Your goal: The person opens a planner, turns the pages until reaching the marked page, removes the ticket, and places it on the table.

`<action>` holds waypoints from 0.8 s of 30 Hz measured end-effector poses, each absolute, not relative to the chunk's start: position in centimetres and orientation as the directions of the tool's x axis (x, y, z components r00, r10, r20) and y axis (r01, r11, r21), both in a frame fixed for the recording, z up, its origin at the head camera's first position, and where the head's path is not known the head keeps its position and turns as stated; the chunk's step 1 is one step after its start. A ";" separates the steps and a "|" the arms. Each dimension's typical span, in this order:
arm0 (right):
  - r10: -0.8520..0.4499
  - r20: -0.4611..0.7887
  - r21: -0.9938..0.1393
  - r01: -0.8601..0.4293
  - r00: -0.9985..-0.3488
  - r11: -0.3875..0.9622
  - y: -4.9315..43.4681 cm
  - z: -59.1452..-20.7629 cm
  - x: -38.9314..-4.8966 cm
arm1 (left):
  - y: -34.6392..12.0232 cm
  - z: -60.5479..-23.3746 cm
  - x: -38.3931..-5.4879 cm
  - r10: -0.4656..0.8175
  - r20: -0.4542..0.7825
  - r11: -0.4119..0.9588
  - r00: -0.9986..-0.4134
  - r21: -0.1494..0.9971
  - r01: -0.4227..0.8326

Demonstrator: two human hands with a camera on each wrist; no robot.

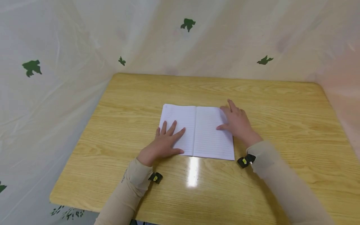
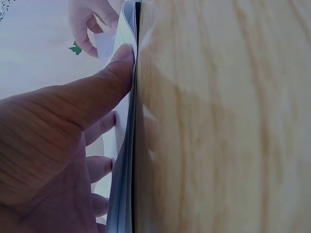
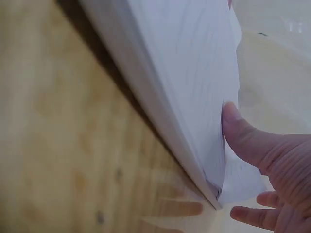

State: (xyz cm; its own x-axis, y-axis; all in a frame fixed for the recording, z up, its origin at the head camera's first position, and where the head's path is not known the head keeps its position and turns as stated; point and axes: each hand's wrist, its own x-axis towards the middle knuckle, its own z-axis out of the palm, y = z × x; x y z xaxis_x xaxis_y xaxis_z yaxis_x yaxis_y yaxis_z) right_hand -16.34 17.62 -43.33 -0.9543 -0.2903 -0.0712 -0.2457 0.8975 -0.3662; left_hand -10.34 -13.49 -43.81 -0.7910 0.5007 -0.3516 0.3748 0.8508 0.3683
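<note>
An open notebook point(image 1: 208, 137) with lined white pages lies flat on the wooden table. My left hand point(image 1: 164, 144) rests on its left page with the fingers spread; in the left wrist view the thumb point(image 2: 109, 80) presses near the bottom edge of the pages. At the outer upper part of the right page is my right hand point(image 1: 237, 122), holding the page's corner between thumb and fingers. From the right wrist, the thumb point(image 3: 243, 136) lies against the page, and a loose page corner point(image 3: 240, 182) bends out past it toward the fingers.
The wooden table point(image 1: 135, 93) extends around the notebook on all sides. A pale curtain point(image 1: 152, 37) with green leaf-like shapes hangs behind and to the left. Small black wrist devices point(image 1: 244, 161) sit at both sleeve cuffs.
</note>
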 end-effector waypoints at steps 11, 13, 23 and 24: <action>-0.210 -0.002 -0.459 -0.186 -0.978 0.869 15.6 -43.4 -13.7 | -13.7 -44.0 -10.3 0.510 -0.337 0.842 -0.791 0.383 0.380; -0.225 0.001 -0.472 -0.199 -0.974 0.859 15.4 -43.3 -13.2 | -13.8 -44.0 -10.3 0.514 -0.331 0.839 -0.791 0.387 0.382; -0.335 0.017 -0.473 -0.303 -0.942 0.827 14.1 -43.5 -10.9 | -14.0 -43.8 -10.3 0.523 -0.332 0.831 -0.785 0.402 0.384; -0.340 0.004 -0.479 -0.300 -0.941 0.825 14.0 -43.6 -10.7 | -14.0 -43.8 -10.3 0.525 -0.331 0.830 -0.784 0.402 0.386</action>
State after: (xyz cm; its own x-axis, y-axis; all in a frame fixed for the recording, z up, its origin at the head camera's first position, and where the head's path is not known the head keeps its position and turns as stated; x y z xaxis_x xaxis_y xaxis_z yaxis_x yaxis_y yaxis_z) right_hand -10.69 13.95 -43.57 -0.9406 -0.3395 0.0038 -0.2997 0.8249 -0.4793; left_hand -10.30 -14.02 -43.79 -0.7839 0.5251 -0.3314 0.3861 0.8302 0.4021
